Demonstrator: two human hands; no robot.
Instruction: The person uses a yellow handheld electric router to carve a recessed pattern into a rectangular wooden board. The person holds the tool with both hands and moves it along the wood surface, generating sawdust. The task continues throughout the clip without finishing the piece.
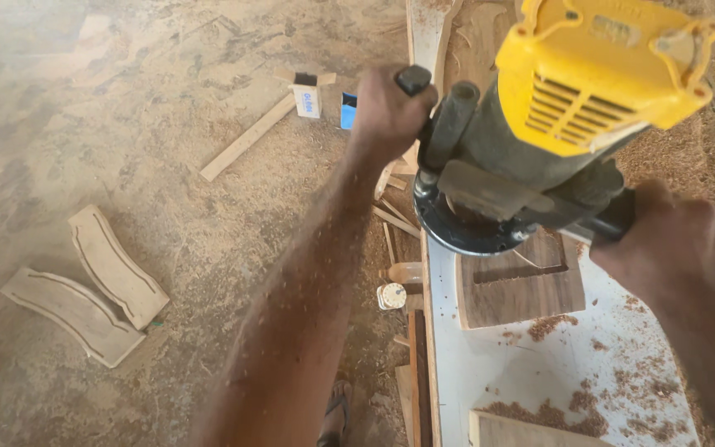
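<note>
Gripping a yellow-topped router (539,132) by both side handles: left hand (386,108) is closed round the black knob on the far side, right hand (680,248) wrapped round the near handle. The router's round base sits on a dark wooden board (523,294) lying on a white workbench (531,372). A rectangular slot is already cut in the board just below the base; whether the bit is cutting now is hidden under the base. Judging by that slot and the shavings scattered over the bench, some routing is done; the board's remaining face shows uncut. On the sawdust-covered floor (126,99) to the left lie two curved grooved wooden pieces (93,285), well apart from the bench, and a loose wooden strip (246,136).
</note>
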